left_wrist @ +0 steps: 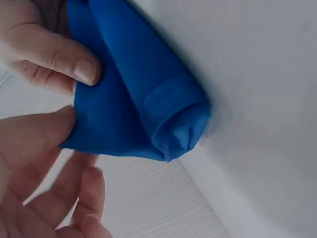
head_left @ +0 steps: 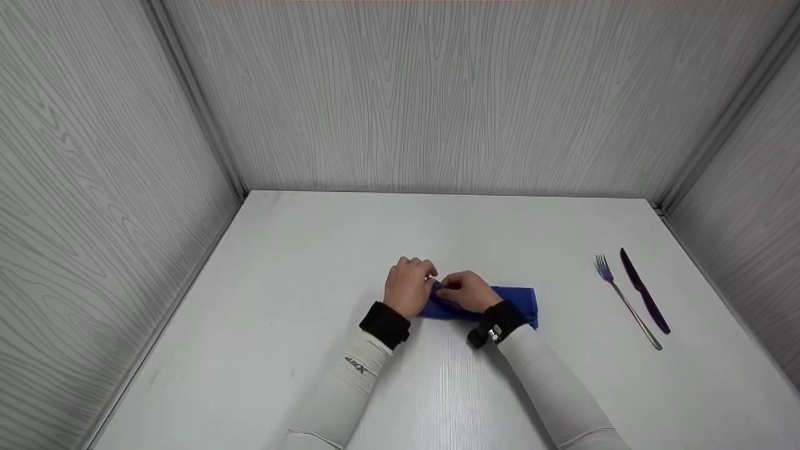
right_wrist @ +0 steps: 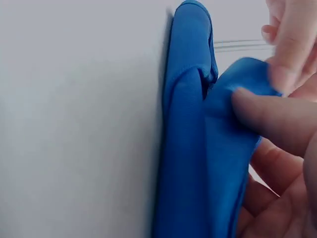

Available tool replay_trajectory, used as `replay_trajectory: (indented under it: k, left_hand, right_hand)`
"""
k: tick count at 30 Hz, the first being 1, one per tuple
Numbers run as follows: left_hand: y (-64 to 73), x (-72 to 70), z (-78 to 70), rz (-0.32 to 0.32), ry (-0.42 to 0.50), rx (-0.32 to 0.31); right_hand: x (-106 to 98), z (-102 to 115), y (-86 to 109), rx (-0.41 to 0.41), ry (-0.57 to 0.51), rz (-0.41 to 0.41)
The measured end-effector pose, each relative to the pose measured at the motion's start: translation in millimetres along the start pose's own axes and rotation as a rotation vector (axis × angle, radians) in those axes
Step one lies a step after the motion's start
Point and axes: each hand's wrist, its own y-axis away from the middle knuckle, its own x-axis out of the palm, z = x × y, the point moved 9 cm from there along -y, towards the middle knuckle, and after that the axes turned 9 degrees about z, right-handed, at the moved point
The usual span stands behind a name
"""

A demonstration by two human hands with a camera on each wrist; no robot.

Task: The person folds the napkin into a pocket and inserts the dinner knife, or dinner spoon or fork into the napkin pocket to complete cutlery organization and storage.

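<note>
A blue cloth napkin [head_left: 517,301], folded into a long narrow strip, lies crosswise on the white table. My left hand [head_left: 406,289] is at its left end and pinches a corner of a raised flap between thumb and fingers. Close beside it, my right hand [head_left: 470,292] pinches the same flap along its edge, thumb on top and fingers behind. The left wrist view shows the napkin [left_wrist: 116,116] with a rounded, layered fold at one end. Seen from the right wrist, a folded-over band crosses the strip [right_wrist: 185,144] near its far end.
To the right on the table [head_left: 300,250] lie a fork [head_left: 627,302] with an iridescent sheen and a dark purple table knife [head_left: 645,291], side by side. Grey wood-grain panels [head_left: 406,94] enclose the table at the back and both sides.
</note>
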Motion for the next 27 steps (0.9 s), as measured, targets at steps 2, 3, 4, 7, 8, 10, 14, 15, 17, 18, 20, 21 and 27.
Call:
replay_trajectory:
  k: [2,3,4,7,8,10,14,15,17,18,20,21,27]
  left_hand:
    - [-0.3,-3.6,3.1,0.005,0.026,-0.040]
    - [-0.2,-3.7,5.0,0.030,0.045,-0.067]
    - [0.0,-2.4,6.7,0.069,0.057,-0.093]
    - [1.2,7.5,8.7,0.224,0.086,-0.130]
    - [2.1,12.1,7.7,0.277,0.089,-0.121]
    - [3.6,21.7,4.6,0.357,0.073,-0.074]
    - [6.9,36.3,0.1,0.424,0.038,0.022]
    - [7.6,38.3,0.0,0.427,0.026,0.034]
    - [8.5,40.3,0.3,0.425,0.001,0.045]
    - [8.6,40.4,0.5,0.422,-0.011,0.048]
    - [8.9,39.5,0.5,0.427,-0.019,0.049]
    - [8.9,38.8,0.3,0.433,-0.017,0.050]
    - [7.3,33.2,0.2,0.467,0.062,0.054]
  right_hand:
    - [-1,-3,-0.3,0.015,-0.006,-0.012]
    - [-2,-4,-0.4,0.021,-0.009,-0.016]
    - [-3,-5,-0.4,0.028,-0.013,-0.019]
    - [-4,-9,-0.3,0.058,-0.026,-0.033]
    - [-5,-10,-0.4,0.063,-0.033,-0.039]
    - [-5,-11,-0.2,0.068,-0.051,-0.052]
    - [-5,-12,-0.1,0.054,-0.101,-0.064]
    - [-5,-11,0.1,0.049,-0.110,-0.065]
    - [-5,-11,0.2,0.039,-0.122,-0.064]
    - [-5,-10,0.0,0.033,-0.120,-0.064]
    - [-5,-9,0.3,0.023,-0.113,-0.060]
    - [-5,-8,0.3,0.018,-0.112,-0.056]
    - [-3,-5,1.2,-0.026,-0.111,-0.023]
